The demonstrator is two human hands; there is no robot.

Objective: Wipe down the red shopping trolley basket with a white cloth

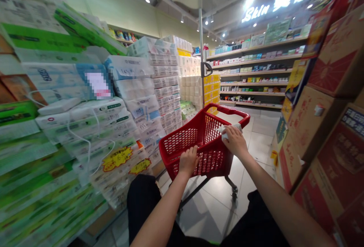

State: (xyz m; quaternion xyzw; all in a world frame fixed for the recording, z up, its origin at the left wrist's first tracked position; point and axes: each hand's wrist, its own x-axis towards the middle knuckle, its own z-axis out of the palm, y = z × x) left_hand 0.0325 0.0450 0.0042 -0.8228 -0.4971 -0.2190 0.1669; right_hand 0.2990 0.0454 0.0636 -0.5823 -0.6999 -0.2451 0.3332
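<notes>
A red plastic shopping cart (182,140) with perforated walls stands in front of me, its basket empty where I can see inside. My left hand (188,161) is closed over the near rim of the basket, fingers curled across the edge. Farther along the rim to the right, my right hand (234,140) presses a white cloth or tissue (241,126) against the red plastic, fingers bent over it. Part of the cloth is hidden beneath that hand. The cart's push handle (245,118) rises just beyond it.
Stacked tissue packs (113,114) line the left, with a white cable (89,144) and yellow price tags (117,159). Cardboard boxes (321,121) are piled on the right. A metal pole (201,38) stands behind the cart, and stocked shelves (256,70) fill the back.
</notes>
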